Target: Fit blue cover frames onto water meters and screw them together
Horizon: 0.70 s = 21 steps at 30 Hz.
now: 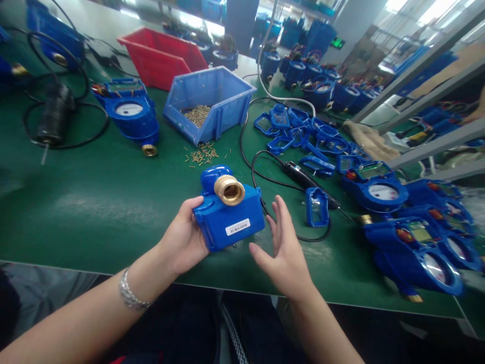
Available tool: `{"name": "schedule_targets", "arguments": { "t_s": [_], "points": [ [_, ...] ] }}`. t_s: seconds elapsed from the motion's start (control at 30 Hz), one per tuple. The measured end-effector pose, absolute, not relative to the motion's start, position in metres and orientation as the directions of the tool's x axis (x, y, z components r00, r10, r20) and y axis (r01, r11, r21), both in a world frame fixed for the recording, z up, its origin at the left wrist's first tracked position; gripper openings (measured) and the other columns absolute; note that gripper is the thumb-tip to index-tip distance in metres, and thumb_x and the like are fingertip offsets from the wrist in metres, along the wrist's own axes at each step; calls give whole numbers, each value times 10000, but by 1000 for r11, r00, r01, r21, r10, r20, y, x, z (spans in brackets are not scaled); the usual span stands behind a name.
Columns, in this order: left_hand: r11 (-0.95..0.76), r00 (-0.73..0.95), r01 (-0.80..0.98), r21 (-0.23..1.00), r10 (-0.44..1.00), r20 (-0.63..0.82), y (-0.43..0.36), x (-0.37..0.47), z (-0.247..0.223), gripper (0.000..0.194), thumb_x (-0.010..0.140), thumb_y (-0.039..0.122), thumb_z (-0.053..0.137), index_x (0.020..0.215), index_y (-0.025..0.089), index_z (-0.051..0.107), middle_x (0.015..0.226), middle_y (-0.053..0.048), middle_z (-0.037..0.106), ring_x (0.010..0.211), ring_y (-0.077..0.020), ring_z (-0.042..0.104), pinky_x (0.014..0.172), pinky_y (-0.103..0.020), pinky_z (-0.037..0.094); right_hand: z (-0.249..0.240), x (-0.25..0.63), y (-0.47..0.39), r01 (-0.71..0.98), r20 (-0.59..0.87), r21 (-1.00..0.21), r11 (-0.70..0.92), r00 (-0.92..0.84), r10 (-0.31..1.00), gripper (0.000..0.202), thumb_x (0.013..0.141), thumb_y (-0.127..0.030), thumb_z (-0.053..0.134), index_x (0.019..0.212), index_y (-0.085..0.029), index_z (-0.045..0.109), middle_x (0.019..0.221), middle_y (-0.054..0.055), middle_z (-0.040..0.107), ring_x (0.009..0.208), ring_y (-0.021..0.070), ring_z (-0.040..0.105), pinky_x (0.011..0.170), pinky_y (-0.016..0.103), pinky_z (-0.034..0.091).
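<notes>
A blue water meter (pixel 231 215) with a brass threaded end and a white barcode label is held above the front of the green table. My left hand (pixel 187 235) grips it at its left side, thumb on top and the other fingers hidden beneath. Just right of the meter, my right hand (pixel 280 253) is open, its thumb and fingers apart, touching nothing visible. Beyond the meter, small brass screws (pixel 203 154) lie scattered before a light blue bin (pixel 231 114) that holds many more. A blue frame (pixel 317 207) lies to the right of my right hand.
A black electric screwdriver (pixel 303 177) with a looping cable lies right, near piled blue covers (pixel 299 126). Several meters (pixel 413 242) crowd the right edge. Left are another meter (pixel 131 111) and a second screwdriver (pixel 55 114). A red bin (pixel 157 58) stands behind; grey rails cross the right.
</notes>
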<state>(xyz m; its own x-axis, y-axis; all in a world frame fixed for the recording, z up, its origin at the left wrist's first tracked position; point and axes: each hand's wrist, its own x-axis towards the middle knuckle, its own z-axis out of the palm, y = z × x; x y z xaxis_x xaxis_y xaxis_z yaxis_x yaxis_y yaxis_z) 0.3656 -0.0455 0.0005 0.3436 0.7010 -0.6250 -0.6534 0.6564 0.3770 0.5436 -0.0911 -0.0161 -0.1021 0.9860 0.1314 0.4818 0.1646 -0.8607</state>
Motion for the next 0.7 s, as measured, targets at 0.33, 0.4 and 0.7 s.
{"name": "schedule_targets", "arguments": {
  "t_s": [0.33,0.4,0.7],
  "points": [
    [614,331,-691,382,739,-587,-53,376,-3,350,865,342,410,1099,155,590,897,-72,726,825,-248,674,768,-420,543,-32,517,-91,-104,-33,-994,-25,70,997,496,815,-253,545,1268,-202,351,1267,128,546,1148,226,557,972,417,479],
    [606,318,-693,389,742,-590,-54,378,-3,350,870,338,400,1091,145,591,874,-73,730,839,-252,675,787,-421,539,-31,518,-91,-115,-41,-993,-30,92,995,480,806,-242,551,1253,-204,380,1246,121,563,1125,232,571,959,429,487],
    [570,271,-713,409,761,-589,-60,386,-9,401,868,295,429,1224,141,531,996,-55,724,931,-224,662,869,-359,513,-32,523,-91,-172,-140,-979,-112,164,976,469,753,-182,538,1214,-183,448,1206,114,589,1094,251,585,937,463,492]
  ]
}}
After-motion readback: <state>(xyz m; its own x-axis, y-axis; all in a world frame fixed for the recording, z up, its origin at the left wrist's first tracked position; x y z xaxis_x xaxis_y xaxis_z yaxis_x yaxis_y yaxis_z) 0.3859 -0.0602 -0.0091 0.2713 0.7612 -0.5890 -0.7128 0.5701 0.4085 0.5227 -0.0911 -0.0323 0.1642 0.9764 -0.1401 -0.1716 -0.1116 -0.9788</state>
